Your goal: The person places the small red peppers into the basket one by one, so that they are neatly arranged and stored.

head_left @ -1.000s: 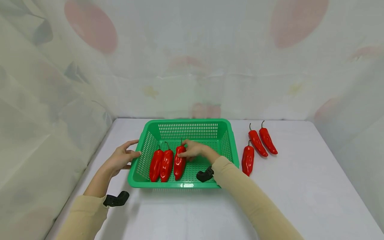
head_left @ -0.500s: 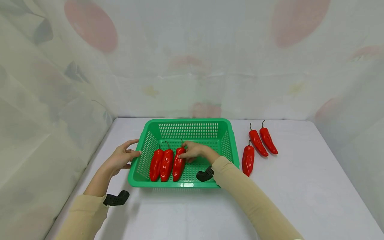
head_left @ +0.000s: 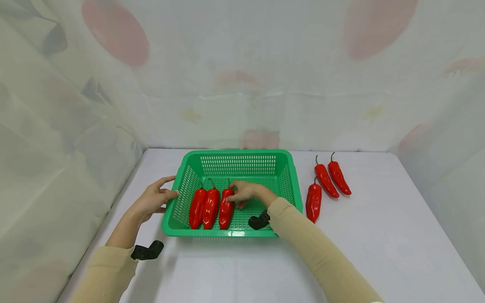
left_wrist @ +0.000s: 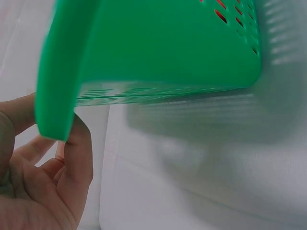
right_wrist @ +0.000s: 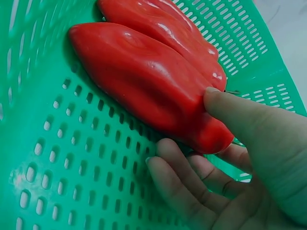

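A green plastic basket (head_left: 242, 234) with slotted walls stands on the white table. My left hand (head_left: 151, 200) holds its left rim, and in the left wrist view a finger curls beneath that rim. Inside, two red peppers (head_left: 211, 209) lie side by side at the left. To their right my right hand (head_left: 244, 193) pinches a third red pepper (head_left: 226, 212) near its stem end. In the right wrist view the thumb (right_wrist: 230, 110) presses on top of this pepper, with fingers at its underside. It lies low in the basket, its tip toward me.
Right of the basket several more red peppers lie on the table (head_left: 379, 235): one red pepper (head_left: 313, 202) close to the basket wall and two farther back (head_left: 332, 179). A patterned cloth (head_left: 242, 84) hangs behind, and cloth also flanks both sides.
The pepper in my right hand has come slightly toward me and lower, tilting and then straightening alongside the other two. My left hand has stayed at the basket rim.
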`<action>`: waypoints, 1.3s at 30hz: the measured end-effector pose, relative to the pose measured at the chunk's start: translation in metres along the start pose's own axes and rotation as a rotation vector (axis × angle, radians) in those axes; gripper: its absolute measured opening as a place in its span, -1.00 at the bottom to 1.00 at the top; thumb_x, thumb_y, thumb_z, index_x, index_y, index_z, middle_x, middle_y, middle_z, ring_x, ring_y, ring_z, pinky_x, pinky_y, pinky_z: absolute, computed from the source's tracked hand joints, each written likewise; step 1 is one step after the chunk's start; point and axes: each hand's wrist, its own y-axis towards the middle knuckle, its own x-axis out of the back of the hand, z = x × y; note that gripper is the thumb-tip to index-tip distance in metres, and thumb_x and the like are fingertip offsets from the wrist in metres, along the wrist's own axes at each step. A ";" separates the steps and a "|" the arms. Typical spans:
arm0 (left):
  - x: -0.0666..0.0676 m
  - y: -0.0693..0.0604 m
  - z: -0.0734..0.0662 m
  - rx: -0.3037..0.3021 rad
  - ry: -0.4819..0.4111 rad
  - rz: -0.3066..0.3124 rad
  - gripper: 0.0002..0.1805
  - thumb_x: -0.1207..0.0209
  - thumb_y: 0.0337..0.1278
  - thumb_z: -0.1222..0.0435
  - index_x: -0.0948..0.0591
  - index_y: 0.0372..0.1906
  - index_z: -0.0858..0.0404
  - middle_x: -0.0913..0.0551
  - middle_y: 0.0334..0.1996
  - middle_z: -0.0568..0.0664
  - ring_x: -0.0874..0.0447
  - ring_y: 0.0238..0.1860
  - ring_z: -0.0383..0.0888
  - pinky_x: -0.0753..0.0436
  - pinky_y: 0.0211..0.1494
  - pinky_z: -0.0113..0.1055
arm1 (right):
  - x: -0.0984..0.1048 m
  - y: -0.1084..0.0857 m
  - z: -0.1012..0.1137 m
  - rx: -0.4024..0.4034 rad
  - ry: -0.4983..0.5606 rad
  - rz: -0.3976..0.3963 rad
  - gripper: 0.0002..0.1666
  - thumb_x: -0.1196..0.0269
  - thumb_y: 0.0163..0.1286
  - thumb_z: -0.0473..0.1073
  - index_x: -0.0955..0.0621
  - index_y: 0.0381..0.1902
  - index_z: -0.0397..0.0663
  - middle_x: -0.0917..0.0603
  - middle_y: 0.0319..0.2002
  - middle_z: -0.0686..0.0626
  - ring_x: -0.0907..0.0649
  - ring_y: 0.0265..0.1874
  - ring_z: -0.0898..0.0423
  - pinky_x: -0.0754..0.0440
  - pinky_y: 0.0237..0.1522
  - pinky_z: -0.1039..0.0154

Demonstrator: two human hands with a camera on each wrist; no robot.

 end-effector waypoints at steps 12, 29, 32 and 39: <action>0.001 -0.001 0.000 0.000 0.007 -0.002 -0.25 -0.08 0.24 0.21 0.02 0.45 0.08 -0.51 -0.07 0.28 -0.64 -0.27 -0.05 -0.64 -0.18 -0.05 | -0.001 -0.002 0.002 -0.019 -0.092 0.003 -0.25 -0.19 0.30 -0.01 -0.18 0.35 -0.11 -0.58 -0.27 -0.12 -0.66 -0.38 -0.08 -0.67 -0.33 0.11; 0.000 0.001 0.001 -0.008 0.008 -0.008 -0.24 -0.09 0.24 0.23 0.01 0.44 0.09 -0.52 -0.09 0.29 -0.64 -0.27 -0.05 -0.65 -0.21 -0.06 | -0.003 0.001 0.005 -0.037 -0.094 0.002 -0.35 -0.17 0.30 0.04 -0.26 0.22 -0.17 -0.58 -0.22 -0.11 -0.66 -0.31 -0.07 -0.67 -0.33 0.12; 0.000 0.001 0.000 -0.008 0.013 -0.010 -0.25 -0.09 0.24 0.23 0.01 0.44 0.09 -0.51 -0.07 0.31 -0.64 -0.27 -0.04 -0.65 -0.21 -0.06 | -0.003 0.001 0.005 -0.035 -0.092 0.003 -0.34 -0.17 0.30 0.04 -0.26 0.23 -0.16 -0.59 -0.23 -0.10 -0.66 -0.31 -0.06 -0.67 -0.34 0.13; 0.000 0.000 -0.001 -0.005 0.009 -0.008 -0.26 -0.08 0.24 0.24 0.00 0.44 0.10 -0.51 -0.07 0.30 -0.64 -0.27 -0.04 -0.65 -0.21 -0.06 | -0.002 0.001 0.003 -0.031 -0.081 0.010 -0.32 -0.15 0.32 0.03 -0.24 0.27 -0.16 -0.60 -0.22 -0.10 -0.65 -0.31 -0.04 -0.67 -0.33 0.14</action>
